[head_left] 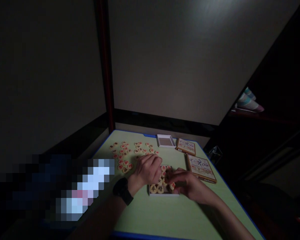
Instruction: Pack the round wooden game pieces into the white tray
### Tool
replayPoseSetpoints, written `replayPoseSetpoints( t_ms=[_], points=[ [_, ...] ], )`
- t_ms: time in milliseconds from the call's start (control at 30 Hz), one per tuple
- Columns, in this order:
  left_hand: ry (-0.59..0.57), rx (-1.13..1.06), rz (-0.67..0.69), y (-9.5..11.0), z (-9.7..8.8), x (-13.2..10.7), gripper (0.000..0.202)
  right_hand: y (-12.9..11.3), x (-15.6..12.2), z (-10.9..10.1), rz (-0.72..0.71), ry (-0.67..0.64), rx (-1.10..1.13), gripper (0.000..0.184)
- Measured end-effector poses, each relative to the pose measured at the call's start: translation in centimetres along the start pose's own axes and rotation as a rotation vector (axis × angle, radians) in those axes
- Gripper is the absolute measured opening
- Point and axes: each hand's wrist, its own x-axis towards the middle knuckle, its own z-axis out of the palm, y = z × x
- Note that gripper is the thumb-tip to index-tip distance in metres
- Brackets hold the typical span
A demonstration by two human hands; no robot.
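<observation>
My left hand (148, 170), with a black watch on the wrist, rests curled at the left edge of a small white tray (162, 194) holding round pale game pieces (157, 189) marked in red and black. My right hand (183, 183) sits on the tray's right side, fingers bent and pressed onto the pieces inside. Several more round pieces (126, 153) lie scattered on the green table (170, 213) to the left and behind my left hand. What each hand's fingertips grip is hidden.
An empty white tray (166, 140) stands at the table's far edge. Two flat printed box lids (186, 146) (201, 167) lie at the right. The table has a blue rim. A dark post rises behind; the room is dim. A blurred patch sits at left.
</observation>
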Motion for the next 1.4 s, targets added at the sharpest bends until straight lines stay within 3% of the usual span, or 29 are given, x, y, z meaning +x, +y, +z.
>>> replayPoseSetpoints(
  t_ms=[633,867,1133,1400],
  points=[
    [0.018,-0.001,0.032,0.1,0.4,-0.1,0.016,0.6,0.0,-0.6,-0.002,-0.111,0.101,0.015],
    [0.032,0.008,0.036,0.2,0.4,0.0,0.017,0.9,-0.1,0.0,-0.025,-0.11,0.028,0.039],
    [0.015,0.014,0.024,0.4,0.3,0.1,0.016,0.5,0.2,0.6,-0.006,-0.086,-0.113,0.026],
    [-0.002,0.019,0.019,0.4,0.4,0.0,0.015,0.2,0.3,0.7,-0.001,-0.08,-0.129,0.031]
  ],
)
